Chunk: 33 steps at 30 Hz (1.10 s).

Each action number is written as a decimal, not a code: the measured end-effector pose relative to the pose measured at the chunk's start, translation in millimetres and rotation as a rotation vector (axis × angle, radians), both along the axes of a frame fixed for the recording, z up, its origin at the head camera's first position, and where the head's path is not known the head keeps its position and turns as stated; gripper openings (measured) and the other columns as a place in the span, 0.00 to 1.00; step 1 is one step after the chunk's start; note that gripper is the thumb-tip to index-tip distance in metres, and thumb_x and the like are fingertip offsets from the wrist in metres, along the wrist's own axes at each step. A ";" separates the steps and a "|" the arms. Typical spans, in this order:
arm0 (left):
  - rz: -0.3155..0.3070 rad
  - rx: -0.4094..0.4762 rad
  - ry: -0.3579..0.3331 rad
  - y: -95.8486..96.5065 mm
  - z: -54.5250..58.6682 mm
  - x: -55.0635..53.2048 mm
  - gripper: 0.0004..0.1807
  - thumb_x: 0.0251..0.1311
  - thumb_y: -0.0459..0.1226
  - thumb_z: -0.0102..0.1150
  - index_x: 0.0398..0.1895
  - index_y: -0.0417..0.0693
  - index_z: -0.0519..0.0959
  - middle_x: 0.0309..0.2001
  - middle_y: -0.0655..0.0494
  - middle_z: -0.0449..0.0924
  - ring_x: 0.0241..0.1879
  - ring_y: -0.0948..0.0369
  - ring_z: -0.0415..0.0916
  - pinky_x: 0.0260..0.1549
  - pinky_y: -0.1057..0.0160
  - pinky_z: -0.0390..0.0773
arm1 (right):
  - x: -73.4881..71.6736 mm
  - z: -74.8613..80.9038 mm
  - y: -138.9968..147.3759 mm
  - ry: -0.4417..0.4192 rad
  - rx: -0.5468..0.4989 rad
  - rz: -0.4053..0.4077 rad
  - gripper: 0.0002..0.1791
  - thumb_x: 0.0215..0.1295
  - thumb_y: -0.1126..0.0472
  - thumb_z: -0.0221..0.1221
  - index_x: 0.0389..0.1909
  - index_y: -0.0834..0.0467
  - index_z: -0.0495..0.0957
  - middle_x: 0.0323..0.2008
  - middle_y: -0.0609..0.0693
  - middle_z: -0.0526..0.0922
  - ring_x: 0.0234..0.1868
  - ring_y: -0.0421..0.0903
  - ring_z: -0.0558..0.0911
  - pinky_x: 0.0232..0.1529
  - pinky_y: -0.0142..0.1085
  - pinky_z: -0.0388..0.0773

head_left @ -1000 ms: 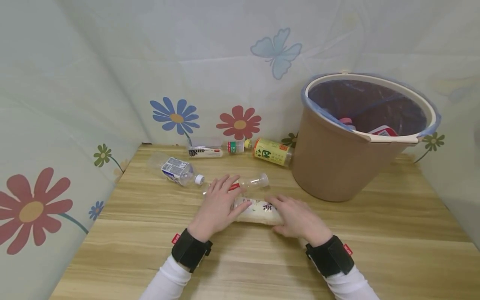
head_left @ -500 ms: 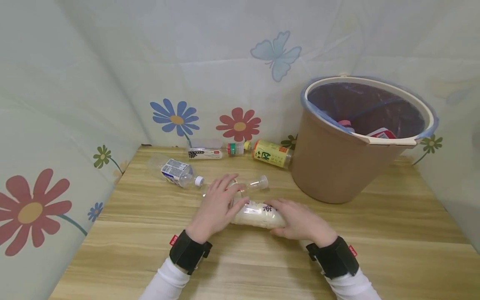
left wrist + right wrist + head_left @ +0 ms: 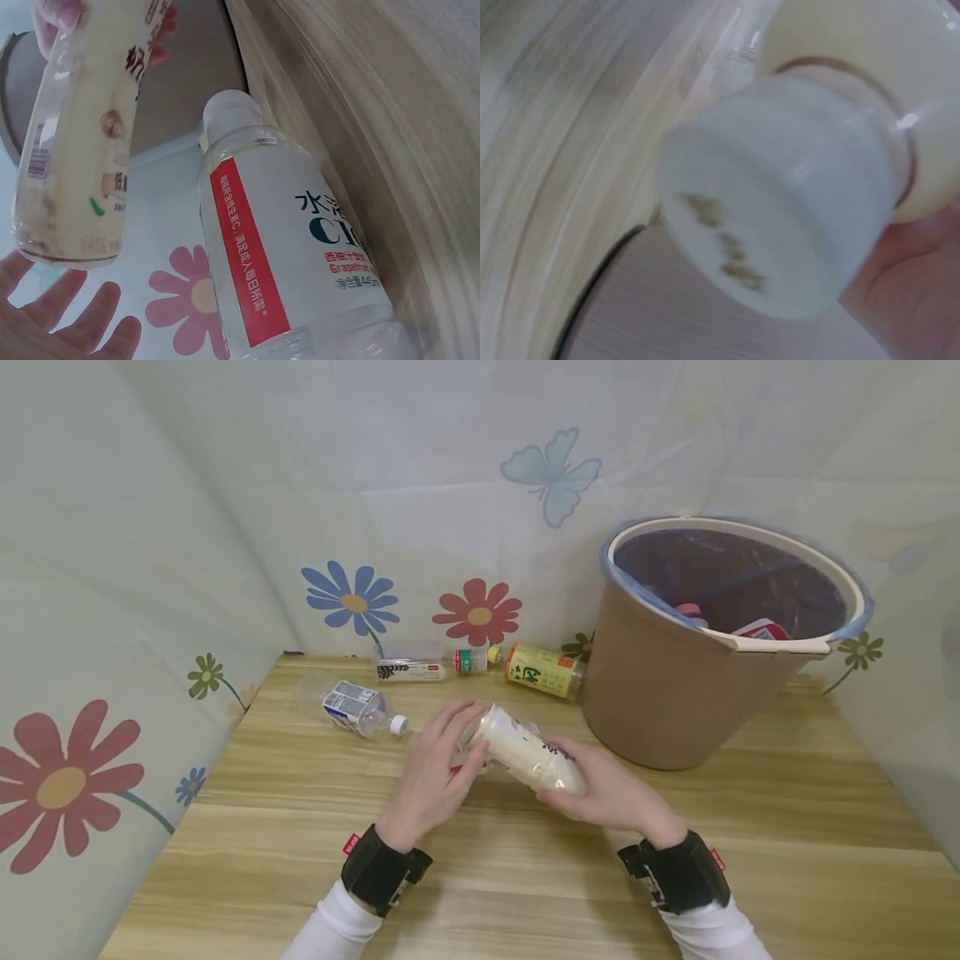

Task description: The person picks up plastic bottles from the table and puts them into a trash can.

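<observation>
My right hand (image 3: pixel 607 785) grips a cream-coloured drink bottle (image 3: pixel 525 752), lifted and tilted above the table. In the right wrist view, its white cap (image 3: pixel 772 195) faces the camera. My left hand (image 3: pixel 435 768) is at the bottle's base; in the left wrist view its fingers (image 3: pixel 86 319) are spread beside that base, and whether they touch it I cannot tell. Beneath the left hand lies a clear plastic bottle (image 3: pixel 277 240) with a white and red label, mostly hidden in the head view.
A brown bin (image 3: pixel 652 693) with a blue liner stands at the right, some containers inside. A clear bottle with white cap (image 3: pixel 360 708) lies at left. Along the back lie a clear bottle with green-red neck label (image 3: pixel 412 668) and a yellow-labelled bottle (image 3: pixel 543 670).
The cream-coloured bottle has come up off the table and turned, its base now pointing up and away to the left. My right hand has tilted with it; the left hand stays near its base.
</observation>
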State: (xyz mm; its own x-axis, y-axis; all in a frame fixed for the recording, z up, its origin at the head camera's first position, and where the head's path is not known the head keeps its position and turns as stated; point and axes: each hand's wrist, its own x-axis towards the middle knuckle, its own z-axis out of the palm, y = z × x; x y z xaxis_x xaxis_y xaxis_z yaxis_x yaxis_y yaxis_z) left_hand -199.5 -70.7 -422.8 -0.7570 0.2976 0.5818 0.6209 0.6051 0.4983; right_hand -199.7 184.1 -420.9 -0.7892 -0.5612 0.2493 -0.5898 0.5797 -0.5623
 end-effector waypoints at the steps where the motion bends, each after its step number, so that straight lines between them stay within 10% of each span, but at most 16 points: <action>1: -0.006 0.008 0.003 0.7 0.0 -0.1 0.26 0.69 0.51 0.43 0.67 0.52 0.65 0.64 0.51 0.66 0.63 0.55 0.63 0.59 0.49 0.68 | -0.2 0.2 0.2 -0.007 -0.024 -0.012 0.38 0.52 0.46 0.67 0.63 0.54 0.67 0.50 0.46 0.77 0.40 0.41 0.76 0.39 0.37 0.77; 10: -0.015 0.006 -0.024 5.6 -4.2 1.0 0.32 0.68 0.49 0.45 0.72 0.51 0.55 0.68 0.51 0.61 0.66 0.55 0.60 0.62 0.51 0.64 | -4.0 0.2 5.6 -0.058 -0.164 -0.115 0.36 0.59 0.49 0.63 0.67 0.51 0.61 0.50 0.53 0.77 0.41 0.48 0.77 0.37 0.42 0.76; 21: -0.003 -0.350 -0.160 4.9 -14.4 7.9 0.32 0.60 0.54 0.55 0.66 0.53 0.66 0.65 0.46 0.66 0.62 0.49 0.65 0.58 0.46 0.67 | -2.9 14.8 11.4 -0.337 -0.575 -0.116 0.31 0.72 0.61 0.48 0.72 0.57 0.48 0.55 0.66 0.71 0.43 0.47 0.79 0.38 0.37 0.80; 33: -0.067 -0.472 -0.241 4.9 -15.6 10.7 0.32 0.56 0.49 0.60 0.64 0.51 0.69 0.65 0.45 0.65 0.61 0.48 0.65 0.56 0.45 0.69 | 9.1 35.1 12.1 -0.507 -0.696 -0.084 0.37 0.65 0.66 0.36 0.75 0.56 0.36 0.73 0.59 0.41 0.64 0.53 0.57 0.56 0.24 0.62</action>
State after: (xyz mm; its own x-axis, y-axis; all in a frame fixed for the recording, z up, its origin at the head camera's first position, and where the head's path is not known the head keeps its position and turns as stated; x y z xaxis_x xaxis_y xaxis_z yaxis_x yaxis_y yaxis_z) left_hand -188.8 -65.8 -438.4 -0.8230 0.5371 0.1849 0.5673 0.7611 0.3144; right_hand -190.6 196.1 -385.8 -0.9303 -0.3462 0.1213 -0.1423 0.0358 -0.9892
